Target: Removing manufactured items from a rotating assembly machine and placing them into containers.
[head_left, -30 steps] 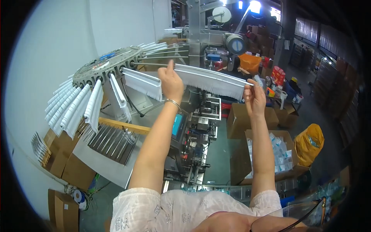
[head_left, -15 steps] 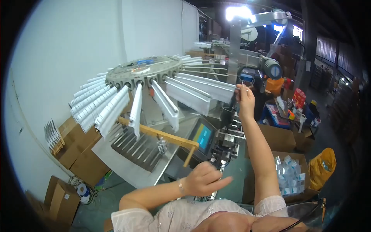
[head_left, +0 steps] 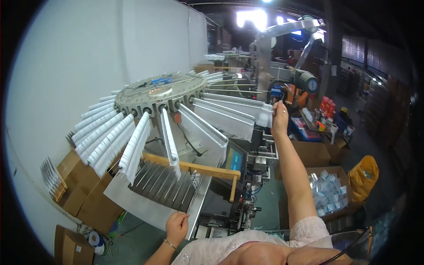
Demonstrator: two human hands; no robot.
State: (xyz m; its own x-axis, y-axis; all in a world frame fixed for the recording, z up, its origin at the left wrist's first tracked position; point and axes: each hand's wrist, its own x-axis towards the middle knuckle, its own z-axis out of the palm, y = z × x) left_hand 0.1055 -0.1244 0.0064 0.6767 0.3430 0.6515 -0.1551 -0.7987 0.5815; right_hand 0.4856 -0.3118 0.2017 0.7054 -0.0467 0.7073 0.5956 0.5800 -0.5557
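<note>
To the right, my right hand [head_left: 279, 118] is raised with its fingers closed on the outer end of a white sheet [head_left: 265, 116], which hangs along a rod of the round carousel [head_left: 181, 88]. More white sheets [head_left: 205, 128] drape from neighbouring rods around its rim. On the left side, several rods carry white material wound in rolls [head_left: 132, 140]. My left hand [head_left: 177, 226] is low, beside the near edge of the metal table [head_left: 132, 198]. Its fingers are curled together, and nothing shows in them.
Below the carousel, a yellow wooden bar [head_left: 194, 166] crosses above a rack of thin metal rods [head_left: 165, 185]. A screen [head_left: 235, 160] stands beside the machine parts. A carton of clear packets [head_left: 329, 194] and a yellow sack [head_left: 364, 172] sit at right; cartons [head_left: 90, 207] stand at left.
My left hand has moved left and down to the metal table's edge, its extended thumb now drawn in. My right hand has lowered slightly, holding the sheet's end. The view has shifted.
</note>
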